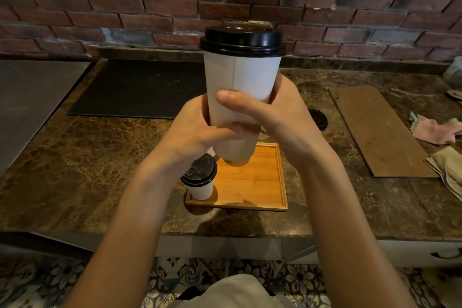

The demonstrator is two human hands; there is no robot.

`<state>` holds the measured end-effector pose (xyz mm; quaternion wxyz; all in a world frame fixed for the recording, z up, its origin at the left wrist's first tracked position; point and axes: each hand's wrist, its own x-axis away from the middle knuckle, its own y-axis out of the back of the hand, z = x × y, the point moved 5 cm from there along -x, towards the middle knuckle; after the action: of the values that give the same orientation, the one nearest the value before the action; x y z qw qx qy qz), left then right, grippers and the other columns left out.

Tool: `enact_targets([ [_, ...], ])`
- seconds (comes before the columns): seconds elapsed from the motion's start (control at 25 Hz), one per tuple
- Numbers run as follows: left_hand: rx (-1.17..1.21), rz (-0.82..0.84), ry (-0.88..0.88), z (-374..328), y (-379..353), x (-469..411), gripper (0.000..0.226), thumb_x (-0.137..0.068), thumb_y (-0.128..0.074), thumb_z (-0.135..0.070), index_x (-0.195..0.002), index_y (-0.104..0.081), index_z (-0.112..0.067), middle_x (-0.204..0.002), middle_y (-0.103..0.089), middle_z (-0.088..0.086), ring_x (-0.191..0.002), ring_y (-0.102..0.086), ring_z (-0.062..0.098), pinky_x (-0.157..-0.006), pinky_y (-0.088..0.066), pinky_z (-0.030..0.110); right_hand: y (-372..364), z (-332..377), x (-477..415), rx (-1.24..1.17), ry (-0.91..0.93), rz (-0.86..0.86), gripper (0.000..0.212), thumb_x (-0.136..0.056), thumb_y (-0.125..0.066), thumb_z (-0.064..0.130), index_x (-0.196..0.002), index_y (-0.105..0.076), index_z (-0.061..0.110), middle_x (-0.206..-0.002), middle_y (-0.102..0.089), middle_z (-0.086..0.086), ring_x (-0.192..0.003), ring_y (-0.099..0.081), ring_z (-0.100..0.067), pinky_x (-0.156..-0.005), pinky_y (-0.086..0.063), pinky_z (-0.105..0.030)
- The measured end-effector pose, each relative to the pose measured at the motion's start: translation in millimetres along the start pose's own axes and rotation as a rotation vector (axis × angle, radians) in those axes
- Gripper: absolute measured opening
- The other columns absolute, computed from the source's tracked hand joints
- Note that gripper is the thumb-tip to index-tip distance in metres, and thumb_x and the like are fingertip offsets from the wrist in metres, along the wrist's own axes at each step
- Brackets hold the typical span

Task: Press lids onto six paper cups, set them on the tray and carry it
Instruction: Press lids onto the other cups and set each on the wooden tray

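A tall white paper cup with a black lid is held up high in front of the camera, above the counter. My left hand grips its lower left side and my right hand wraps its right side, thumb across the front. Below lies a square wooden tray. A second lidded white cup stands in the tray's front left corner. Loose black lids lie on the counter, partly hidden behind my right hand.
Brown marble counter against a brick wall. A black mat lies at the back left, a wooden board to the right, with cloths at the far right edge. Patterned floor tiles show below the counter's front edge.
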<state>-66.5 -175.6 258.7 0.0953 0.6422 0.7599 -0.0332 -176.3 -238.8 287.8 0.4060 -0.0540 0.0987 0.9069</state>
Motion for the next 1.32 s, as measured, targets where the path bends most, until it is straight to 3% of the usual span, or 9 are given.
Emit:
enact_targets([
  [0.2, -0.093, -0.122, -0.005, 0, 1, -1, 0.043, -0.063, -0.077, -0.022, -0.099, -0.056, -0.033, -0.087, -0.066, -0.027, -0.089, -0.064, -0.003, -0.063, -0.049, 0.008, 1, 1, 0, 0.108, 0.009, -0.104, 0.073, -0.07, -0.085, 0.039, -0.13, -0.049, 0.019, -0.112, -0.061, 0.006, -0.102, -0.063, -0.008, -0.077, -0.058, -0.025],
  [0.32, -0.099, -0.135, -0.004, 5, -1, -2, 0.041, -0.071, -0.079, -0.015, -0.104, -0.057, -0.028, -0.091, -0.068, -0.022, -0.089, -0.064, -0.004, -0.064, -0.049, 0.007, 1, -2, 1, 0.185, -0.003, -0.172, 0.075, -0.07, -0.084, 0.043, -0.131, -0.048, 0.019, -0.116, -0.06, 0.006, -0.104, -0.061, -0.008, -0.082, -0.058, -0.03],
  [0.4, -0.093, -0.135, 0.013, 8, -2, -2, 0.041, -0.073, -0.077, -0.012, -0.108, -0.058, -0.022, -0.096, -0.068, -0.012, -0.091, -0.065, -0.001, -0.065, -0.05, 0.008, 0, -3, 3, 0.206, -0.01, -0.205, 0.075, -0.069, -0.084, 0.046, -0.13, -0.049, 0.02, -0.115, -0.061, 0.007, -0.104, -0.061, -0.008, -0.084, -0.058, -0.032],
  [0.52, -0.088, -0.125, 0.021, 10, 0, -2, 0.043, -0.073, -0.077, -0.013, -0.108, -0.057, -0.027, -0.101, -0.067, -0.009, -0.092, -0.065, 0.002, -0.068, -0.052, 0.012, 2, -2, 3, 0.186, -0.006, -0.21, 0.073, -0.069, -0.084, 0.045, -0.129, -0.051, 0.02, -0.116, -0.062, 0.006, -0.105, -0.062, -0.009, -0.085, -0.059, -0.036],
  [0.68, -0.089, -0.055, -0.001, 1, 2, -3, 0.046, -0.068, -0.079, -0.018, -0.105, -0.056, -0.031, -0.094, -0.067, -0.016, -0.093, -0.065, 0.003, -0.07, -0.052, 0.014, 6, 1, 0, 0.113, 0.011, -0.125, 0.071, -0.067, -0.085, 0.042, -0.127, -0.055, 0.021, -0.113, -0.065, 0.007, -0.103, -0.065, -0.01, -0.083, -0.06, -0.035],
  [0.84, -0.02, 0.072, 0.006, -4, -3, -2, 0.058, -0.066, -0.077, -0.029, -0.12, -0.056, -0.021, -0.109, -0.067, -0.006, -0.105, -0.063, 0.013, -0.083, -0.053, 0.024, 8, 2, -1, 0.006, 0.019, -0.014, 0.06, -0.069, -0.08, 0.037, -0.122, -0.057, 0.021, -0.107, -0.068, 0.007, -0.099, -0.067, -0.008, -0.075, -0.056, -0.022],
  [1.0, 0.062, 0.151, 0.003, -3, -8, 2, 0.053, -0.068, -0.075, -0.027, -0.117, -0.057, -0.033, -0.112, -0.067, -0.009, -0.109, -0.062, 0.014, -0.084, -0.051, 0.022, 8, -1, 2, -0.102, 0.012, 0.108, 0.051, -0.068, -0.076, 0.035, -0.115, -0.06, 0.025, -0.102, -0.071, 0.01, -0.102, -0.068, -0.012, -0.08, -0.055, -0.025],
  [1.2, 0.07, 0.128, 0.01, 0, -7, 0, 0.05, -0.067, -0.075, -0.027, -0.114, -0.06, -0.032, -0.111, -0.067, -0.006, -0.109, -0.062, 0.017, -0.088, -0.053, 0.028, 8, -3, 2, -0.065, -0.014, 0.111, 0.047, -0.074, -0.075, 0.03, -0.117, -0.06, 0.024, -0.104, -0.071, 0.007, -0.101, -0.068, -0.012, -0.08, -0.055, -0.026],
  [1.32, 0.023, 0.062, 0.016, 1, -5, -1, 0.055, -0.065, -0.077, -0.028, -0.117, -0.059, -0.021, -0.108, -0.068, -0.004, -0.105, -0.063, 0.016, -0.085, -0.054, 0.032, 7, 2, 1, 0.033, 0.003, 0.054, 0.057, -0.072, -0.076, 0.037, -0.123, -0.057, 0.02, -0.108, -0.068, 0.005, -0.099, -0.067, -0.008, -0.075, -0.055, -0.021],
])
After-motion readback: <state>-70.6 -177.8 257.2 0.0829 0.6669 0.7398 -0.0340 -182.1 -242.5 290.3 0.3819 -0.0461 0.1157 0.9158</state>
